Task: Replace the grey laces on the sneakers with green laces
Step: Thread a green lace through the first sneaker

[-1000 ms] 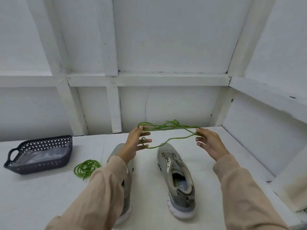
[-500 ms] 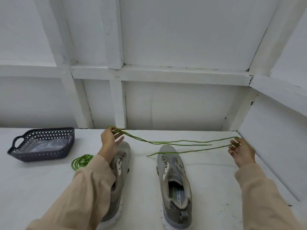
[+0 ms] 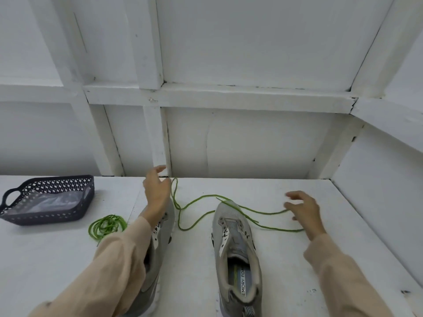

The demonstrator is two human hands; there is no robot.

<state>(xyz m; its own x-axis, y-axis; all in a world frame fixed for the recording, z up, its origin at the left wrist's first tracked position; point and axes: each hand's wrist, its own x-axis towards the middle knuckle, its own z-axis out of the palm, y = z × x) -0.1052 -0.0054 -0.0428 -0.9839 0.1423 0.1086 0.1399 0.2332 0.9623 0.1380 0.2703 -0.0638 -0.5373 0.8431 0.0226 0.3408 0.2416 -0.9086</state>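
- A person's left hand (image 3: 158,193) and right hand (image 3: 304,211) hover over a long, thin green cord lace (image 3: 265,212). The lace lies slack on the white painted surface (image 3: 286,271) and crosses the toe of the grey mesh sneaker on the person's right (image 3: 235,239).
- Neither grip holds anything: the left fingers are loosely spread just beside the lace's raised loop. The right fingers are splayed and blurred over its far end, and contact there cannot be told.
- The step in hand looks like readying this lace for threading. It goes best if one tip is found and pinched close to its end, the tangle near the toe shaken free, and the lowest eyelets fed first with both halves kept even.
- No grey lace shows in the visible eyelets of either shoe.
- A beige sleeve (image 3: 119,259) covers much of the matching grey sneaker on the left (image 3: 163,227), so its eyelets are mostly hidden.
- A second green lace, coiled (image 3: 107,226), waits near that shoe, beside a dark perforated plastic basket with a handle (image 3: 52,179) that holds clear plastic.
- The crossing strands are the likeliest snag, since pulling either end could knot them.
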